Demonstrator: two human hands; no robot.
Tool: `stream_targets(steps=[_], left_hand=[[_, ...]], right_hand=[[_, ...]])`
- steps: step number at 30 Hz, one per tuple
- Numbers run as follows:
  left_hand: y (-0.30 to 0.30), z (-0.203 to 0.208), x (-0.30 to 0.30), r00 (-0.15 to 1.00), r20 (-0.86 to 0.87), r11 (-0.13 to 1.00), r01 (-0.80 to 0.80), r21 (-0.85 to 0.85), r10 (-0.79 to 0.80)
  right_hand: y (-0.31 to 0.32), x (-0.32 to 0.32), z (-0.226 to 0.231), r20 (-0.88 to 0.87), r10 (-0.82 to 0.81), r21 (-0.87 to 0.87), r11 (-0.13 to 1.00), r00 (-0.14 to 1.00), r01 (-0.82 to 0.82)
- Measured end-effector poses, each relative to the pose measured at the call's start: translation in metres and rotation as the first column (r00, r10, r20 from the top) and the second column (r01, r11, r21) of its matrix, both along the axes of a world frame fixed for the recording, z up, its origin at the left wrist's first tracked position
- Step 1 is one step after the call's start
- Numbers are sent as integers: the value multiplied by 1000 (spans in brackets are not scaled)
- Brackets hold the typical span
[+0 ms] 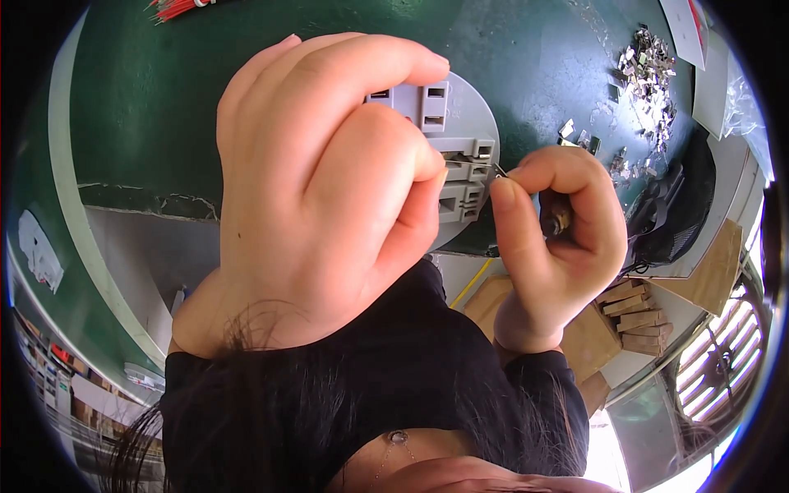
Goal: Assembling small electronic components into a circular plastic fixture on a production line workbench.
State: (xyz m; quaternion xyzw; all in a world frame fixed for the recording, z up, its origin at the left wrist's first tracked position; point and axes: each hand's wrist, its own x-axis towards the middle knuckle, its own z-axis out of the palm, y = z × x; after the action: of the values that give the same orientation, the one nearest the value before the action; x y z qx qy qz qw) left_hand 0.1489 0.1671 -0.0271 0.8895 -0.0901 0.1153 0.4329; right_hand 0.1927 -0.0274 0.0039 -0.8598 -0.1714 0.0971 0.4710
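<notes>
A round grey plastic base (475,107) with raised slots and rectangular blocks lies in front of me over the green tabletop. My left hand (320,181) is closed on it: the bent fingers curl over its left side, and the thumb and forefinger press together near its middle slots. Whatever small part sits between those fingertips is hidden. At the base's right edge, my right hand (559,214) pinches a small metal piece (499,171) between thumb and forefinger. That piece is next to the slots, and its full shape cannot be made out.
A pile of small shiny metal clips (649,82) spreads over the green tabletop (542,49) at the far right, with a few strays nearer the base. Red wires (174,8) lie at the far left. A black bag (682,205) and stacked wooden pieces (637,316) are at the right.
</notes>
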Motion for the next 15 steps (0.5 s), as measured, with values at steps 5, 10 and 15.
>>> stream_targets(steps=[5, 10, 15], left_hand=[[0, 0, 1, 1000, 0, 1000, -5, 1, 5], [7, 1, 3, 999, -36, 999, 1, 33, 1], [7, -4, 7, 1000, 11, 999, 7, 34, -8]], right_hand=[[1, 0, -1, 0, 3, 16, 1000, 1000, -3], [9, 7, -2, 139, 99, -142, 987, 985, -79], [11, 26, 13, 380, 454, -529, 821, 806, -214]])
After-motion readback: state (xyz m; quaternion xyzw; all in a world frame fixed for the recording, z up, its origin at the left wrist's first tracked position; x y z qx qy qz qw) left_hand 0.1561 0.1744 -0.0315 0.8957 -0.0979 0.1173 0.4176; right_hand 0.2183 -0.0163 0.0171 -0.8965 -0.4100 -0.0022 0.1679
